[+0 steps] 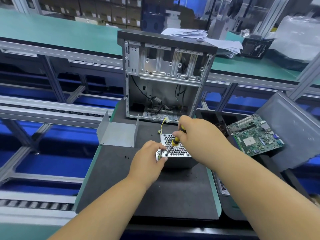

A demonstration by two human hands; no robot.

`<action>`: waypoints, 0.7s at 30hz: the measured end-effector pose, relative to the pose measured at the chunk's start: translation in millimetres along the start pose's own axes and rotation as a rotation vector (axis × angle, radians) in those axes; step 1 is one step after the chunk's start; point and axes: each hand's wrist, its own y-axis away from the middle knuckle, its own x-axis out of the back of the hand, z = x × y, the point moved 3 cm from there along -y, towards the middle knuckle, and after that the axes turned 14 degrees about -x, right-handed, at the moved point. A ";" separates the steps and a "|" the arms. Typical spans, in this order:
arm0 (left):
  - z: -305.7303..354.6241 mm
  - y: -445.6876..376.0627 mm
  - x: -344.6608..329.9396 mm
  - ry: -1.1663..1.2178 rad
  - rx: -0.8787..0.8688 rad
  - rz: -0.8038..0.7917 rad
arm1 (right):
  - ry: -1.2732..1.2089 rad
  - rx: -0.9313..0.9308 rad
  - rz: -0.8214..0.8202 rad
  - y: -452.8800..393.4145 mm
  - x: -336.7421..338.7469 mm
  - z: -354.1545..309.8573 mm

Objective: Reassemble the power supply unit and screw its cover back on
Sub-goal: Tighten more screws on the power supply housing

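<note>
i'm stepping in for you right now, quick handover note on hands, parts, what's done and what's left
Left hand grips the power supply unit at its near-left corner, steadying it on the black mat.
Right hand holds the yellow screwdriver, tip in the near-left screw hole of the perforated cover.
Done: cover is seated on the unit.
Left: finish this screw, check the other corners. Loose screws lie on the mat to the left.

You have nothing readable in front of you. The sticker on the power supply unit [158, 154] by your left hand is too blurred to make out, the motherboard [256, 135] markings are too small, and the labels on the stacked cartons [110, 13] behind are only white patches.
</note>
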 end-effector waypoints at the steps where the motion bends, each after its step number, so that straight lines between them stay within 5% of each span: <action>1: 0.1 -0.1 0.0 -0.004 0.000 -0.003 | 0.006 -0.017 0.011 0.3 -1.4 -1.0; 8: 3.1 -1.0 3.3 0.000 -0.011 -0.018 | -0.077 -0.059 0.059 -0.3 -4.8 4.1; 16: 4.4 -13.0 5.5 -0.004 0.012 -0.003 | -1.170 -0.537 0.036 -14.6 -29.3 100.7; 21: 2.8 -25.0 0.6 0.091 0.076 0.041 | -1.322 -0.714 -0.081 -27.5 -73.7 133.9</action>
